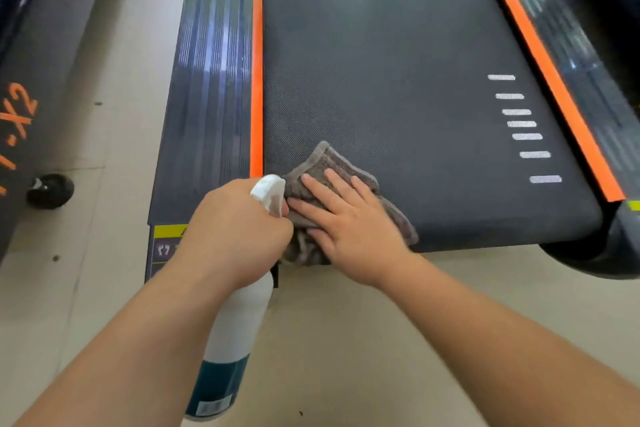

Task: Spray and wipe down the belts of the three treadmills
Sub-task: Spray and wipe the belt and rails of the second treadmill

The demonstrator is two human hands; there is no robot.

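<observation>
A dark treadmill belt [398,80] runs away from me between two orange strips. At the belt's near left corner lies a grey-brown cloth [329,163], crumpled under my right hand [349,229], whose straight fingers press it flat on the belt. My left hand [235,232] grips the neck of a white spray bottle [235,329] with a teal band near its base. The bottle's white nozzle [270,191] points toward the cloth and sits just left of my right fingers.
A grey ribbed side rail [207,97] borders the belt on the left, with a yellow warning label [166,232] at its near end. Another treadmill's dark frame [31,80] with orange lettering and a black wheel [50,191] stands at far left. Beige floor [346,340] lies below.
</observation>
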